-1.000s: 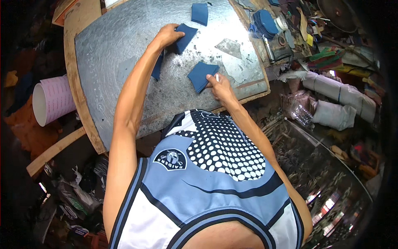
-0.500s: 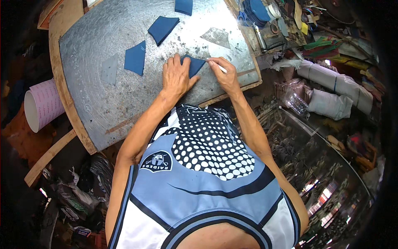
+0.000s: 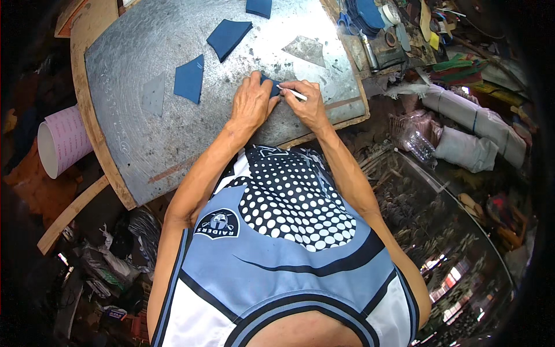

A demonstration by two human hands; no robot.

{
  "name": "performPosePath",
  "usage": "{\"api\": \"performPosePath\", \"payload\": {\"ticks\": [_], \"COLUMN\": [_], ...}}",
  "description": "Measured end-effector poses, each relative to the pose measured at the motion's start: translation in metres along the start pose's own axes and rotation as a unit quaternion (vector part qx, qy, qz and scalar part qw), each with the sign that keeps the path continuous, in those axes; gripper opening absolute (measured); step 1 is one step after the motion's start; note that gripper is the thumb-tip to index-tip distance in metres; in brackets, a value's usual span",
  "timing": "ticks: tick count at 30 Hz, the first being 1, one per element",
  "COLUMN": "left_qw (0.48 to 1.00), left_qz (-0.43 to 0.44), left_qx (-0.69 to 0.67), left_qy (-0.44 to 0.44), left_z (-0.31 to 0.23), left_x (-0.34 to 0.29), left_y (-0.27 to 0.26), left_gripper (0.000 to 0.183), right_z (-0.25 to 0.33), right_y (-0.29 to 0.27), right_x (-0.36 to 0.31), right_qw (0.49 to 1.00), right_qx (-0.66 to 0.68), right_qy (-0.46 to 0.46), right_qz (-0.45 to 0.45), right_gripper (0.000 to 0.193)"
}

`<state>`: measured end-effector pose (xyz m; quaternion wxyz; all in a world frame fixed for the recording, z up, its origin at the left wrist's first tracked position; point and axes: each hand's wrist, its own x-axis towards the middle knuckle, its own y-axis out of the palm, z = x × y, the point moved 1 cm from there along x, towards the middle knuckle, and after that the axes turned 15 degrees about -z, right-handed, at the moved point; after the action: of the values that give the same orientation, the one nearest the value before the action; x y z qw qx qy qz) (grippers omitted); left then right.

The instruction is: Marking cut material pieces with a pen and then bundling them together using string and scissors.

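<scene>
On the metal-topped table point(image 3: 139, 133), my left hand point(image 3: 251, 103) steadies a dark blue cut piece point(image 3: 274, 88), fingers bent along its left side and thumb at its lower edge. Much of this piece is hidden under both hands. My right hand point(image 3: 307, 106) pinches a slim white pen point(image 3: 295, 92), its tip against the blue piece. Farther away lie a blue four-sided piece point(image 3: 189, 80) with small light marks, a thicker stack of blue pieces point(image 3: 229, 39) and another blue piece point(image 3: 259, 7) cut off by the upper rim.
A grey template-like piece point(image 3: 154, 94) lies left, and a similar pale one point(image 3: 305, 51) right of the stack. Blue-handled scissors point(image 3: 347, 24), a metal tube point(image 3: 368, 52) and tape rolls crowd the side bench. A pink-and-white roll point(image 3: 65, 141) stands by the table's left edge.
My right hand has moved the pen left and slightly down, from the piece's right corner onto it. My left hand has shifted slightly right. The whole view has shifted a little.
</scene>
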<state>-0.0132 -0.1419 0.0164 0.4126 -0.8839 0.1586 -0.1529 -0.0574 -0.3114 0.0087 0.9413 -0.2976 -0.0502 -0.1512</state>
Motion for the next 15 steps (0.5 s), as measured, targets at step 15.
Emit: {"api": "performPosePath", "payload": {"ticks": [15], "left_qw": [1.0], "left_qz": [-0.02], "left_qx": [-0.004], "left_qy": [0.012], "left_z": [0.0014], "left_x": [-0.0001], "left_y": [-0.0016], "left_gripper": [0.033], "right_z": [0.0007], "right_y": [-0.008], "right_x": [0.0007], "right_qw": [1.0], "right_qx": [0.021], "right_qy": [0.013], "right_qz": [0.003], "right_gripper": [0.015]}}
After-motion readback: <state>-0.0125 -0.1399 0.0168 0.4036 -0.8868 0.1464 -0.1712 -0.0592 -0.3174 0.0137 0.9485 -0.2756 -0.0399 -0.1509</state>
